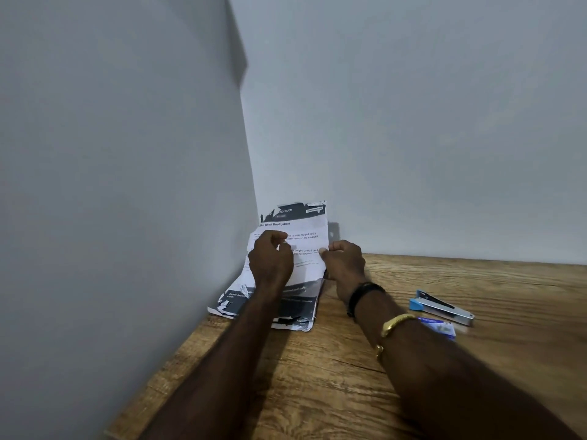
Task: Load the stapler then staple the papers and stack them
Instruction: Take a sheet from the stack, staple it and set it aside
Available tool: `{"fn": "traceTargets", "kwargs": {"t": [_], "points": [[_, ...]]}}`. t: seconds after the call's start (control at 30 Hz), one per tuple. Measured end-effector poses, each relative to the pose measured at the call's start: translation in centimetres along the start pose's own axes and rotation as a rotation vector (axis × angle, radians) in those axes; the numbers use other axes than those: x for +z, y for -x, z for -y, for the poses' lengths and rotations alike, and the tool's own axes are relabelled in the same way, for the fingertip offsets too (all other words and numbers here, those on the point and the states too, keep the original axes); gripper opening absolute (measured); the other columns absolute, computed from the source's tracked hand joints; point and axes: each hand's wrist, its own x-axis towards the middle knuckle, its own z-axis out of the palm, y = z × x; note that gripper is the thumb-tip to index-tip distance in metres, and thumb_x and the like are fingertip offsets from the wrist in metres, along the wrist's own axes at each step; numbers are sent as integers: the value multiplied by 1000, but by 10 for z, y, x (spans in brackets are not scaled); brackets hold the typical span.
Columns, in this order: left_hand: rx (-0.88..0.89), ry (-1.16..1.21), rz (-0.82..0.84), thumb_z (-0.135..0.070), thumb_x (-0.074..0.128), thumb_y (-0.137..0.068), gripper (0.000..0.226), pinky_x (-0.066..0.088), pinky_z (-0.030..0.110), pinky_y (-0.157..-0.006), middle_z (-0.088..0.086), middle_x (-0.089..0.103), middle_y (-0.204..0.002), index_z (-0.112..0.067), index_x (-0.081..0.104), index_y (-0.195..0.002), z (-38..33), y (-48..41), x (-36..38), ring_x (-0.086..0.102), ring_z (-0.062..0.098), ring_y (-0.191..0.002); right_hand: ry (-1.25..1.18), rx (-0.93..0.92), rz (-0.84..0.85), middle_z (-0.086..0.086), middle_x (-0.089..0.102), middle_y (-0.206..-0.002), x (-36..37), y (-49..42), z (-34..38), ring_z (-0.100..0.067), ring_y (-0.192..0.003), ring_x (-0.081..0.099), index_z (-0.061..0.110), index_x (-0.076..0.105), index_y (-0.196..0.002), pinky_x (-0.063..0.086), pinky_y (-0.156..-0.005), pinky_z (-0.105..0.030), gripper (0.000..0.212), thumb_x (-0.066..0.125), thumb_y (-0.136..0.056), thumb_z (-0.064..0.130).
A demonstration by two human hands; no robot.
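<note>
A wooden table [317,376] fills the bottom of my feed, pushed into the corner of 2 grey walls. Nearest on the right, a small blue box of staples [440,328] peeks out from behind the right forearm, and just beyond it the stapler [444,308] lies flat, untouched, within easy reach for when it is needed. I cannot tell from here whether it is loaded. Further in, a ragged pile of papers [295,308] sits tucked into the corner, probably so the walls keep it square. Above the pile both hands are busy with 1 sheet [305,227]: the left hand [270,262] has its fingers curled on the left side, and the right hand [344,265] pinches the right edge. They hold it upright against the wall [413,122], I judge to line it up or read it before stapling.
</note>
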Motion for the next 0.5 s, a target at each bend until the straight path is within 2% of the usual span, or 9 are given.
{"fn": "traceTargets", "kwargs": {"t": [0.07, 0.2, 0.3, 0.4, 0.5], "points": [[7, 21, 0, -8, 60, -87, 24, 45, 25, -95, 2, 76, -110, -14, 74, -106, -7, 3, 1, 69, 21, -108, -29, -4, -4, -7, 76, -102, -12, 1, 1, -28, -99, 73, 17, 72, -90, 63, -86, -49, 4, 76, -88, 16], [17, 65, 43, -10, 61, -86, 24, 51, 37, -102, 1, 76, -109, -16, 73, -106, -25, 16, 8, 69, 20, -108, -75, -7, -14, -13, 77, -106, -44, 2, 4, -34, -102, 74, 17, 72, -88, 63, -86, -50, 5, 75, -90, 13], [33, 90, 81, -10, 61, -86, 24, 51, 38, -102, 1, 76, -110, -16, 73, -106, -37, 28, 16, 69, 20, -108, -114, 4, -24, -17, 77, -107, -72, 4, 7, -33, -93, 74, 18, 69, -84, 61, -70, -39, 12, 74, -91, 11], [51, 111, 118, -11, 64, -86, 22, 50, 36, -101, 1, 76, -111, -15, 73, -106, -51, 41, 26, 68, 21, -109, -182, 7, -15, -20, 76, -107, -105, 5, 8, -29, -80, 68, 9, 72, -96, 55, -63, -33, 4, 73, -92, 9], [59, 98, 145, -14, 68, -86, 20, 47, 31, -98, 2, 76, -113, -17, 74, -105, -63, 52, 36, 68, 22, -111, -221, 10, -18, -21, 75, -101, -142, 6, 10, -27, -79, 65, 1, 73, -105, 55, -61, -32, 13, 72, -93, 6]]}}
